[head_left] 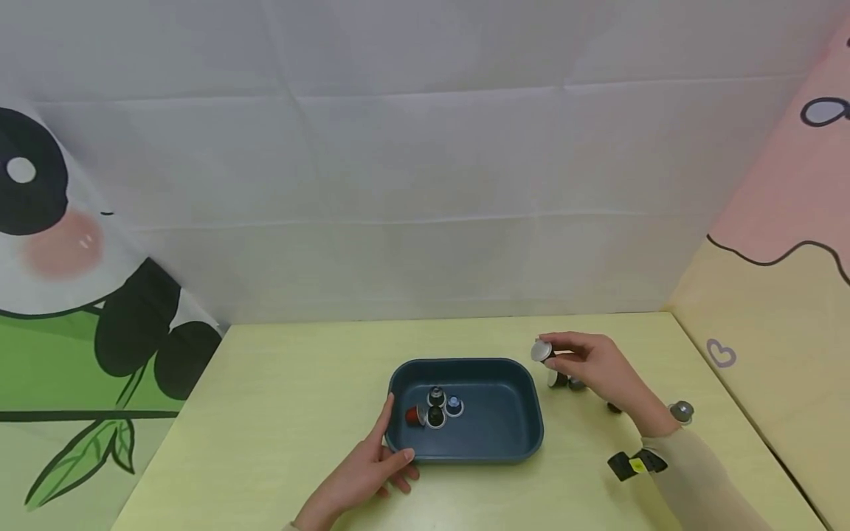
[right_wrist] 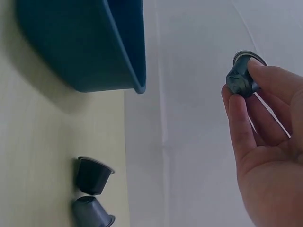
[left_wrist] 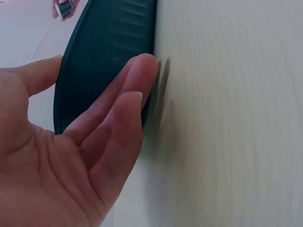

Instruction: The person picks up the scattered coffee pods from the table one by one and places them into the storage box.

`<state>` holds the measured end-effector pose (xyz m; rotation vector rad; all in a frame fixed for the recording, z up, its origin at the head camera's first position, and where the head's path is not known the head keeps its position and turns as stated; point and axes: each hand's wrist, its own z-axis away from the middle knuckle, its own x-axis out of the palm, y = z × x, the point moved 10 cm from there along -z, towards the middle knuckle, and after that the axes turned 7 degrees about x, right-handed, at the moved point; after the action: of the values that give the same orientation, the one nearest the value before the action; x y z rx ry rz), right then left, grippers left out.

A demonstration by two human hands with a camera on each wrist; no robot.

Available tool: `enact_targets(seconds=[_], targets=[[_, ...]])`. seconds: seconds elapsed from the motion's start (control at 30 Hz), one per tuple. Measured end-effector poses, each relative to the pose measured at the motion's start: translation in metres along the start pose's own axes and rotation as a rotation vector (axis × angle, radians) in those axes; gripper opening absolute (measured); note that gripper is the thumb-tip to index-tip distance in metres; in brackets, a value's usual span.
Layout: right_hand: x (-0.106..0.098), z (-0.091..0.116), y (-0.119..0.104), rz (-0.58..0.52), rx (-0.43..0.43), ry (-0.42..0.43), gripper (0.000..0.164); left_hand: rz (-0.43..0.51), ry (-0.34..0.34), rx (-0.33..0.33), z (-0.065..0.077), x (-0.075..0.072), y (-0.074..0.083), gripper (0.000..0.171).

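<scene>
My left hand (head_left: 361,472) holds the near left corner of a dark blue tray (head_left: 478,451). Its thumb lies on the rim and its other fingers bear on the outer wall, as the left wrist view shows. Several coffee capsules, one of them a red capsule (head_left: 413,416), sit together in the tray's left half. Beyond the tray's right end, my right hand (head_left: 598,369) pinches a dark green coffee capsule (right_wrist: 241,78) between thumb and fingertips, up off the table. Its pale lid faces left in the head view.
Below the right hand a black capsule (right_wrist: 93,175) and a grey capsule (right_wrist: 91,213) lie close together on the table. Another grey capsule (head_left: 681,411) lies farther right, beside the forearm. A white cloth wall (head_left: 425,265) rises behind the table, with printed panels at both sides.
</scene>
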<state>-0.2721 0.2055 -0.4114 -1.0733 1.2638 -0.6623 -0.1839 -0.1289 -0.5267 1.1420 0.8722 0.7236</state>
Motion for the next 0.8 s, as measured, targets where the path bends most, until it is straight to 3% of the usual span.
enact_targets(seconds=[0.8], targets=[[0.030,-0.038,-0.033,-0.082,-0.050,-0.053,0.039,-0.001,-0.003,0.006,0.002,0.000,0.003,0.095]])
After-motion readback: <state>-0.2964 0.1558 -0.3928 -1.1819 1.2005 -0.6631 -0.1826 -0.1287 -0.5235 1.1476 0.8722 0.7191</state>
